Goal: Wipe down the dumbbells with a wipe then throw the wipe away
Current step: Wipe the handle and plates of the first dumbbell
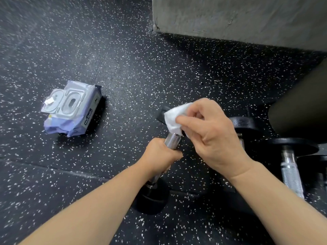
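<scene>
Head view, wiping stage: I see my left hand [160, 152] closed around the knurled steel handle of the dumbbell [172, 139], which is tilted with its near black head [152, 200] low against the floor [123, 68] and its far head hidden under the wipe [174, 119]. My right hand [208, 128] pinches the white wipe, fingers [187, 120] closed on it and pressing it against the far end. I judge the dumbbell heavy and rigid, best held at the knurled grip, where the texture resists slipping; the wipe is soft, damp and limp, so it needs a bunched pinch. A second dumbbell [290, 172] lies to the right, seemingly not yet wiped. The pack of wipes [72, 108] rests on the floor to the left, lid open, well apart. The floor is dark speckled rubber, likely grippy; a grey concrete block [238, 20] stands beyond. No bin is visible.
</scene>
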